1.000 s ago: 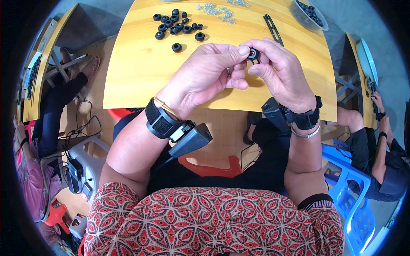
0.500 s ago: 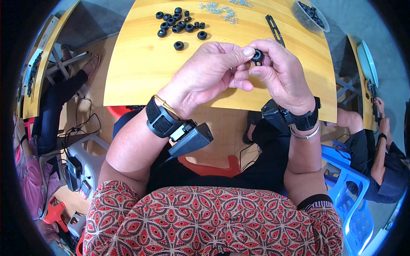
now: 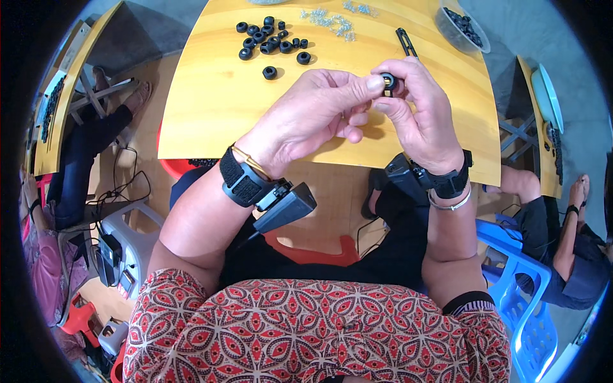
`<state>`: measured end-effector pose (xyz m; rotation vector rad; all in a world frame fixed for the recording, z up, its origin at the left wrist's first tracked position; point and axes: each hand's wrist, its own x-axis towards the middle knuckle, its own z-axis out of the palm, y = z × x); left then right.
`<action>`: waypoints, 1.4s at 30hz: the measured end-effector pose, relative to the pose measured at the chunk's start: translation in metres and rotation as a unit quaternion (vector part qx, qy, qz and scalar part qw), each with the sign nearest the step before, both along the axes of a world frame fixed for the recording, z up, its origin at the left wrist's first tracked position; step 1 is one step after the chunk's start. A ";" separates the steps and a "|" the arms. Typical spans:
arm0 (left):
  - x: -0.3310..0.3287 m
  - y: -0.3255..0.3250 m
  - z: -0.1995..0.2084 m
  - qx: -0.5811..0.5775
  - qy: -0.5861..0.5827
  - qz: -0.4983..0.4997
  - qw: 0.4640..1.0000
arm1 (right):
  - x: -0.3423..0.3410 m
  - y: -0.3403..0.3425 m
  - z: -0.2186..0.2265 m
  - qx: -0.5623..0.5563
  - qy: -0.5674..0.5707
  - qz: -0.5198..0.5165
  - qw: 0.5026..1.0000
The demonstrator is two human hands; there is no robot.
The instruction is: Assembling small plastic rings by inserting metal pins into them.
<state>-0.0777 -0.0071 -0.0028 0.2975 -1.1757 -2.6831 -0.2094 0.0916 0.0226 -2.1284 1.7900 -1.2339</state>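
My right hand [image 3: 424,115] pinches a small black round part [image 3: 388,79] between its thumb and fingers. The part has an open middle and shows a yellowish glint inside. My left hand [image 3: 322,102] meets it from the left, its thumb tip pressed to the part's edge; the fingers behind are partly hidden, the others curled. Both hands are above the near half of the wooden table [image 3: 211,121]. Beyond my left hand lie several loose black ring-shaped pieces [image 3: 269,73]. A black slotted bar [image 3: 405,42] lies just past my right hand.
Small clear pieces [image 3: 332,23] are scattered at the far side of the table. A clear plastic bowl [image 3: 484,46] with black parts stands at the far right corner. A blue plastic chair [image 3: 527,281] is to my right. Other people sit at tables on both sides.
The black part has turned a little in my fingers and now shows a yellowish glint. My hands stay together on it. The view has shifted slightly; a container's rim now shows at the far edge.
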 end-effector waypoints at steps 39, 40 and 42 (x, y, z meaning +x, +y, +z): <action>-0.013 0.028 -0.002 -0.396 0.174 0.223 0.874 | 0.026 0.009 0.002 -0.041 0.002 0.022 0.999; -0.015 0.029 -0.002 -0.399 0.174 0.228 0.871 | 0.025 0.009 0.002 -0.061 0.017 0.029 0.998; -0.017 0.031 -0.002 -0.385 0.179 0.235 0.875 | 0.026 0.010 0.002 -0.069 0.008 0.024 0.997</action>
